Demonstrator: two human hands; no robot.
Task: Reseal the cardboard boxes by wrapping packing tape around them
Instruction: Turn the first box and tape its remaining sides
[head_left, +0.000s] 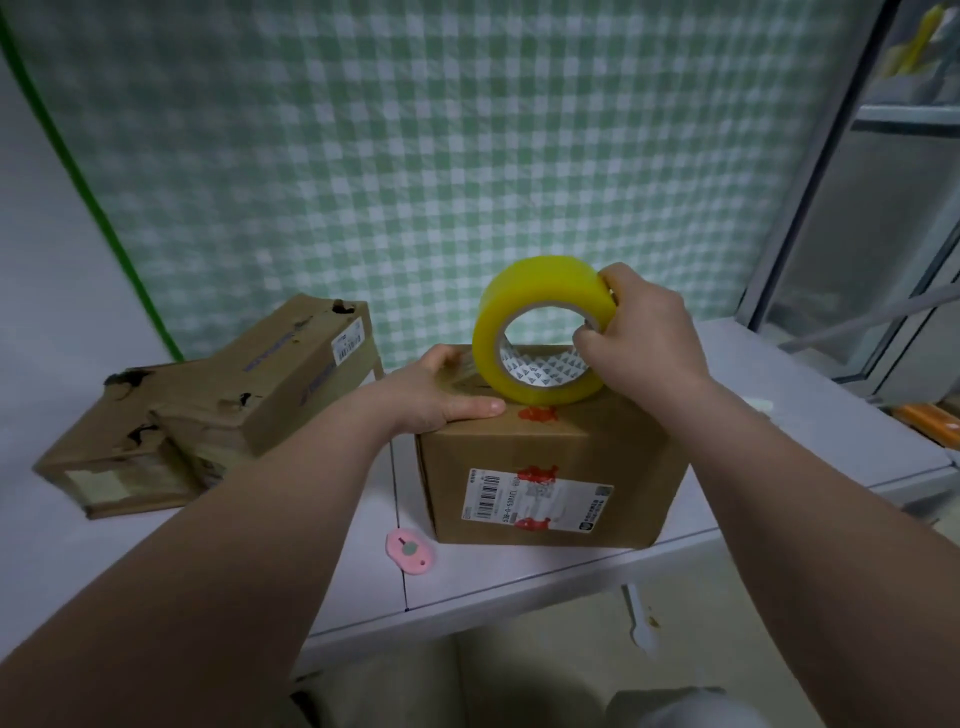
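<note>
Brown cardboard box (545, 467) sits near the front edge of the pale bench (779, 415), roughly centre of view, flaps closed. White shipping label (535, 501) with a barcode on the near face, red blotches (537, 414) above and below it and one on the top edge. Yellow tape roll (540, 332) stands on edge on the box top, touching it at the near side, core facing the camera, printed inner liner visible. Right hand (644, 332) grips the roll from the right: fingers (613, 280) hooked over the outer rim at the top, the rest curled into the core. Left hand (447, 395) lies flat on the left part of the box top, just beside the roll, thumb straight along the near edge, fingers relaxed and pressing down, gripping nothing. Possibly a clear strip of tape runs from the roll under that hand; there is a sheen, but it is too blurred to confirm. Pink cutter (409, 552) lies on the bench just off the box's near-left corner, not touching. Further left, well apart, two torn boxes: a long box (291, 374) leans tilted across a flat box (130, 441), both with ragged holes. Green-and-white checked cloth (415, 156) hangs behind the bench.
</note>
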